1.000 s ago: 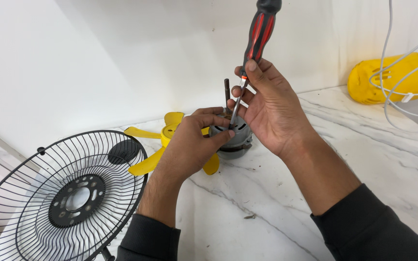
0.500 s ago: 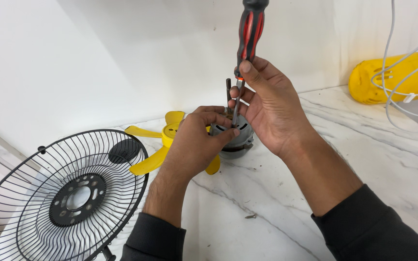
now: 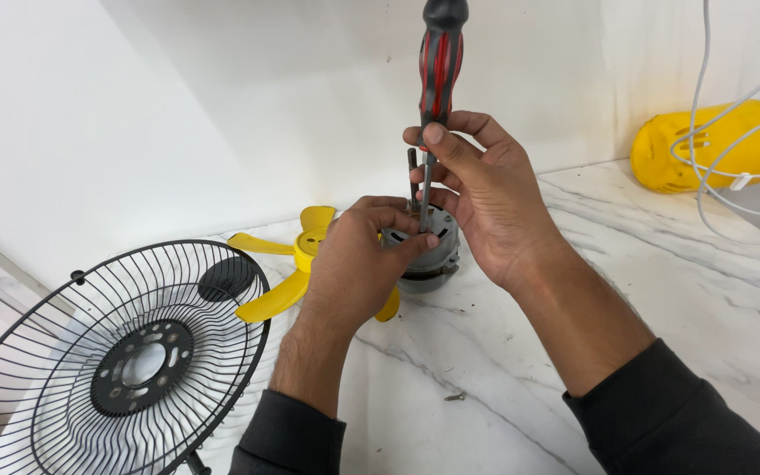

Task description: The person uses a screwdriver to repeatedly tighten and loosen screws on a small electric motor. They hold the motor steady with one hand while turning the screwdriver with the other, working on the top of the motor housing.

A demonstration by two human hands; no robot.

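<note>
White marble countertop is seen from the head camera, backed by white walls; a grey fan motor stands on it near the middle, its shaft upright; the left hand is closed around the motor's near side; the right hand is pinched on the steel shank of a red-and-black screwdriver, held upright with its tip on the motor top; a yellow fan blade lies just behind the left hand; a black wire fan guard leans at the left; a yellow housing with white cables sits far right.
</note>
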